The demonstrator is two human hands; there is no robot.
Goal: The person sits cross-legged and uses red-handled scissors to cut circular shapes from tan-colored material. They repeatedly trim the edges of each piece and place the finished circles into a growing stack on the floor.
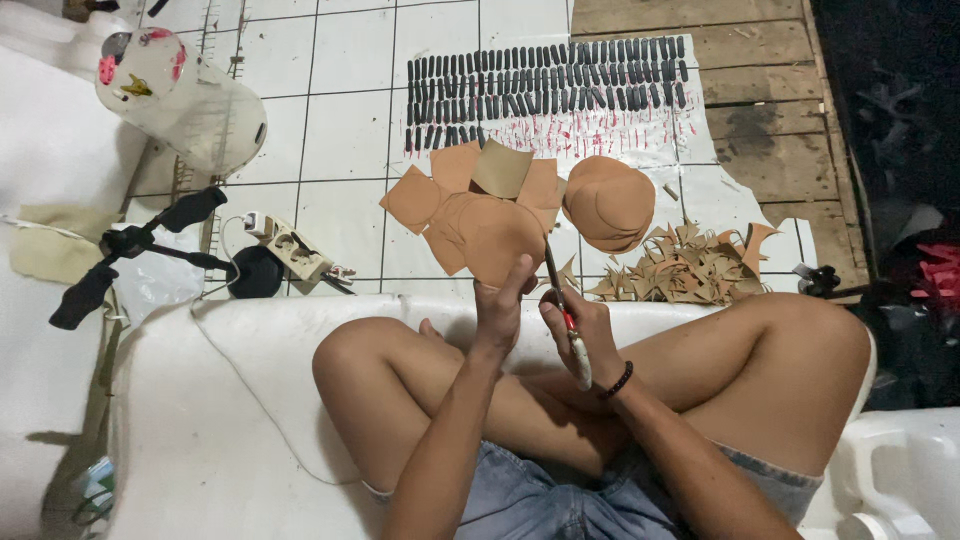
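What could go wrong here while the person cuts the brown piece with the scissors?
The left hand holds the brown piece close to the scissors in the right hand, so the blades could nick the thumb. The work is held above bare crossed legs, so slipping scissors might fall onto them. The cut could also wander, since the piece is held in the air without support.

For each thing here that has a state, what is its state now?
Left hand: holds up a round brown piece.
Right hand: grips scissors, blades at the piece's edge.
Cut rounds: stacked on the floor.
Square pieces: lying uncut.
Offcuts: piled.
Dark sticks: laid in rows.
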